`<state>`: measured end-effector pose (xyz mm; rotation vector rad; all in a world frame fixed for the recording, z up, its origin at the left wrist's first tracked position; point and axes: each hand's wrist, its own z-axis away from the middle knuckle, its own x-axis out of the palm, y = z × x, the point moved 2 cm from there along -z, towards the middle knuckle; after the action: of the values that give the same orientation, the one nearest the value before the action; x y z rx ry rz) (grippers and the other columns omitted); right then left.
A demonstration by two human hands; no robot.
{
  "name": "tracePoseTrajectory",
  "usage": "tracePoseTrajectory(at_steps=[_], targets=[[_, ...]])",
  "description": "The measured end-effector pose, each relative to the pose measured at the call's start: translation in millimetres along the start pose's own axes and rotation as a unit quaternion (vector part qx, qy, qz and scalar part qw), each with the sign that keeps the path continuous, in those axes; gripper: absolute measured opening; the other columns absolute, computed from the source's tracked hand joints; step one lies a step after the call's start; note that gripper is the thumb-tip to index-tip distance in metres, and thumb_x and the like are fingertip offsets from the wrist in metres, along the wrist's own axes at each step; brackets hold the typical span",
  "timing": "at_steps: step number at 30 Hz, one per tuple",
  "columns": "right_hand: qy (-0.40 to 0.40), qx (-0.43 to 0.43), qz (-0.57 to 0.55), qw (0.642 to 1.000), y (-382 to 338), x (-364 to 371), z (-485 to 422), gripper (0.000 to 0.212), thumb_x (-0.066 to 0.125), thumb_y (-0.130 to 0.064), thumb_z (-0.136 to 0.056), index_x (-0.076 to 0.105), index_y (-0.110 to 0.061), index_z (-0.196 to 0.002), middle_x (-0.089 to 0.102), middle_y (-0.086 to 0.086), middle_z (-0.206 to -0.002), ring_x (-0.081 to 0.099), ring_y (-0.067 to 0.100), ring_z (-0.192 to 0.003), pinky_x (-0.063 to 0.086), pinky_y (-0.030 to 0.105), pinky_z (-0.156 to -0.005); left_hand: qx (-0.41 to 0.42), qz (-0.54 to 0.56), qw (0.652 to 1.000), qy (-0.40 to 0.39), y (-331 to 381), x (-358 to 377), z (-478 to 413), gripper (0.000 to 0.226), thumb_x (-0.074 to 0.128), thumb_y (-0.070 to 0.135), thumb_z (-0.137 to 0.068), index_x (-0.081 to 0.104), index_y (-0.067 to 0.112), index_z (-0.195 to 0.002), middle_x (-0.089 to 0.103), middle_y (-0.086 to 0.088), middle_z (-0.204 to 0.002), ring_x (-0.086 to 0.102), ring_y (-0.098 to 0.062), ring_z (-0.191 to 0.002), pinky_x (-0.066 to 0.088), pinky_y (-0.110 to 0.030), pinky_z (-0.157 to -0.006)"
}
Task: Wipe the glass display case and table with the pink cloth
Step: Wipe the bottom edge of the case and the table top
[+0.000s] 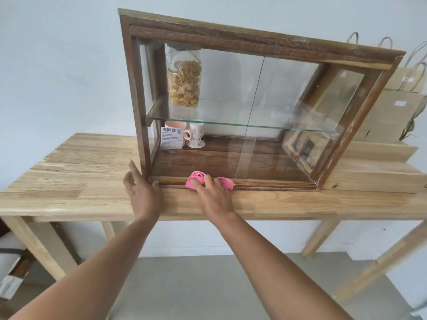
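Observation:
A dark wooden glass display case [254,38] stands on a light wooden table [80,181]. The pink cloth [223,182] lies bunched on the case's bottom front rail, left of centre. My right hand [213,195] presses down on the cloth with its fingers over it. My left hand [141,190] rests flat with fingers apart against the case's lower left corner post, holding nothing. The sliding glass front is partly open on the left side.
Inside the case, a bag of pasta [183,82] stands on the glass shelf [254,125], with a pink mug [174,132] and a patterned white mug [196,135] below. Brown paper bags [392,112] stand behind the case at right. Boxes [9,269] sit under the table.

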<state>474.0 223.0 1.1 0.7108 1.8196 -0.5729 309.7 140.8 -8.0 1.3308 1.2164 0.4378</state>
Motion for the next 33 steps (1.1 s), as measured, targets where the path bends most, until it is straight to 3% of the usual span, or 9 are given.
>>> tracePoseTrajectory(at_steps=[4,7,9,11,14,20,26,30,33], targets=[[0.021,0.063,0.022,0.998,69,-5,28,0.064,0.062,-0.001,-0.085,0.043,-0.029,-0.139,0.049,0.005,-0.121,0.05,0.028,-0.101,0.048,0.043,-0.075,0.147,-0.104,0.983,0.027,7,18,34,0.073,0.06,0.009,-0.087,0.03,0.022,-0.153,0.038,-0.02,-0.142,0.033,-0.038,-0.128,0.025,-0.048,-0.111],[0.038,0.075,0.002,0.996,103,-17,45,0.054,0.057,-0.003,-0.087,0.053,-0.03,-0.135,0.052,0.001,-0.113,0.053,0.025,-0.1,0.047,0.037,-0.073,0.216,-0.179,0.959,-0.034,18,40,45,0.059,0.058,0.01,-0.088,0.047,0.021,-0.145,0.049,-0.015,-0.134,0.042,-0.035,-0.122,0.028,-0.045,-0.109],[0.114,0.082,-0.052,0.989,120,-30,62,0.05,0.058,-0.002,-0.084,0.061,-0.028,-0.127,0.055,-0.001,-0.105,0.059,0.023,-0.09,0.048,0.033,-0.063,0.272,-0.205,0.937,-0.074,29,53,46,0.054,0.057,0.011,-0.09,0.051,0.021,-0.142,0.054,-0.01,-0.131,0.046,-0.03,-0.121,0.034,-0.041,-0.107],[0.217,0.122,-0.122,0.961,145,-43,79,0.051,0.059,-0.002,-0.084,0.058,-0.03,-0.127,0.053,-0.003,-0.106,0.059,0.018,-0.085,0.048,0.029,-0.058,0.322,-0.201,0.92,-0.101,42,63,45,0.05,0.059,0.009,-0.088,0.057,0.021,-0.136,0.059,-0.008,-0.123,0.051,-0.029,-0.114,0.041,-0.041,-0.101],[0.323,0.257,-0.191,0.891,196,-62,88,0.041,0.056,-0.003,-0.09,0.056,-0.025,-0.125,0.049,0.005,-0.121,0.06,0.024,-0.099,0.046,0.029,-0.07,0.354,-0.206,0.905,-0.117,52,78,45,0.043,0.06,0.006,-0.087,0.065,0.02,-0.128,0.062,-0.006,-0.112,0.056,-0.029,-0.103,0.046,-0.04,-0.091],[0.224,0.391,-0.167,0.877,240,-60,72,0.038,0.063,-0.013,-0.09,0.056,-0.017,-0.127,0.049,0.015,-0.129,0.058,0.034,-0.109,0.048,0.033,-0.077,0.36,-0.194,0.91,-0.065,46,88,45,0.031,0.055,0.011,-0.084,0.072,0.02,-0.109,0.066,-0.004,-0.099,0.058,-0.031,-0.091,0.046,-0.042,-0.081],[0.267,0.315,-0.178,0.893,166,-27,53,0.029,0.07,-0.018,-0.088,0.069,-0.019,-0.117,0.061,0.009,-0.113,0.061,0.026,-0.096,0.043,0.025,-0.069,0.346,-0.19,0.918,-0.05,45,89,46,0.031,0.051,0.017,-0.086,0.071,0.02,-0.109,0.066,-0.003,-0.099,0.058,-0.03,-0.091,0.045,-0.042,-0.082],[0.237,0.255,-0.165,0.923,108,-12,34,0.026,0.071,-0.018,-0.088,0.069,-0.013,-0.113,0.071,0.006,-0.104,0.063,0.028,-0.092,0.052,0.032,-0.068,0.34,-0.189,0.92,-0.052,46,88,46,0.032,0.051,0.017,-0.086,0.071,0.018,-0.11,0.066,-0.005,-0.1,0.059,-0.031,-0.091,0.046,-0.042,-0.082],[0.241,0.207,-0.159,0.935,83,-13,23,0.025,0.078,-0.011,-0.079,0.065,-0.008,-0.099,0.071,0.008,-0.079,0.063,0.031,-0.073,0.053,0.034,-0.057,0.338,-0.186,0.921,-0.054,47,87,46,0.034,0.052,0.016,-0.085,0.07,0.017,-0.114,0.066,-0.006,-0.099,0.059,-0.031,-0.09,0.046,-0.042,-0.081]])
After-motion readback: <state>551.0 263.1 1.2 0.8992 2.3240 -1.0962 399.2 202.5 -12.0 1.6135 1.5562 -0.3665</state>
